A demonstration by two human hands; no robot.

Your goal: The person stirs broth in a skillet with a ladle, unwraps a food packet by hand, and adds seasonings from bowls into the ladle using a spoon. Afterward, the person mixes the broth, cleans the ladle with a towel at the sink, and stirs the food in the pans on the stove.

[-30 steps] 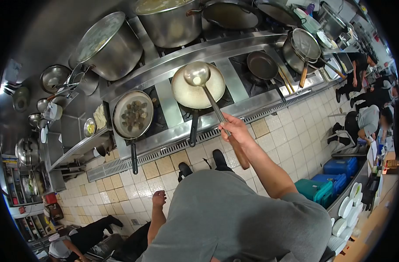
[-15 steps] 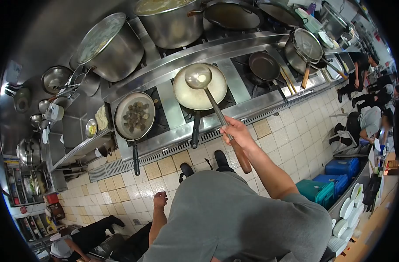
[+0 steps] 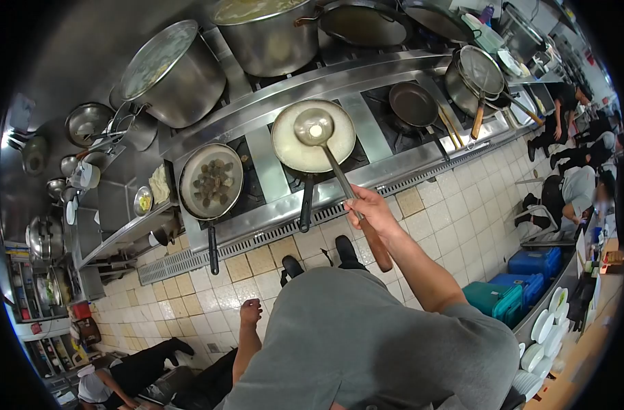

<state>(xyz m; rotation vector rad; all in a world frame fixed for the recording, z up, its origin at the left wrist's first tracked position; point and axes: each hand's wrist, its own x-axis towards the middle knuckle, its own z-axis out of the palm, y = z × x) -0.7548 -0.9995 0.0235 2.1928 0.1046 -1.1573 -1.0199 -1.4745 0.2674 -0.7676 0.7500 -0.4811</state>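
On the near row of the stove (image 3: 373,126), the centre pan (image 3: 306,205) contains a pale, whitish substance. The bowl of a long-handled ladle (image 3: 337,171) is positioned over this pan; contact with the contents cannot be determined. The right hand (image 3: 372,212) grips the ladle where the metal shaft meets the wooden handle. The left hand (image 3: 251,312) is positioned near the torso, fingers partly curled; whether it is fully closed cannot be determined. Left of centre, a second pan (image 3: 213,251) contains small dark pieces (image 3: 214,183). To the right sits a dark frying pan (image 3: 413,104). Two large pots (image 3: 185,92) occupy the far left.
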